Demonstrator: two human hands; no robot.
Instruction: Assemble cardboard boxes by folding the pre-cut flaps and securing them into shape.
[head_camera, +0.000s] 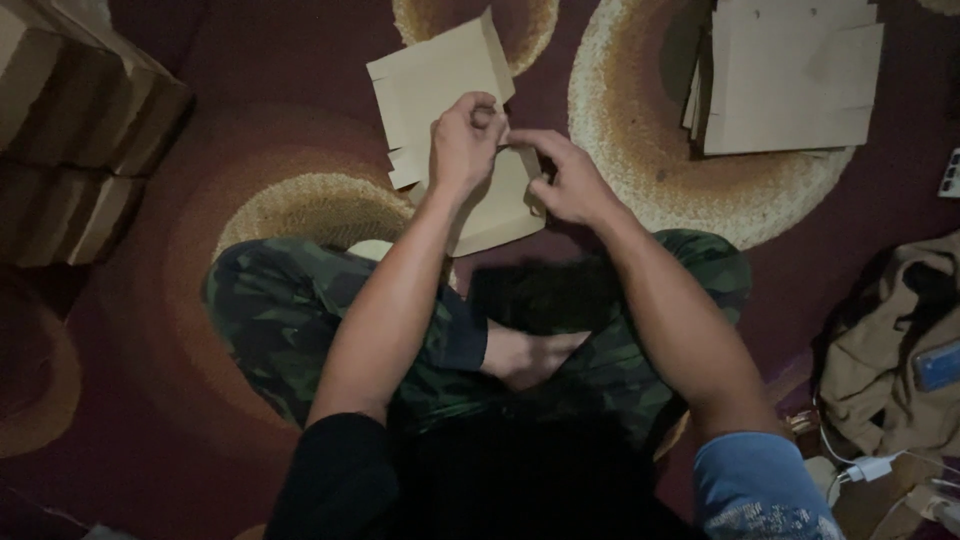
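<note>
A flat cardboard sheet (440, 85) is pinched at its edge between the closed fingers of the left hand (465, 140) and right hand (570, 180). A fold seems under way; firm creasing beneath the fingertips is called for next.

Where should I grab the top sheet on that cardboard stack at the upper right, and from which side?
Take the top sheet of the stack by its near right corner, coming in from the right. It lies flat on the rug, and its right edge, stepped with flaps, shows free, so fingers can likely slip under there. On the left edge the layers below stick out and would get in the way.
</note>
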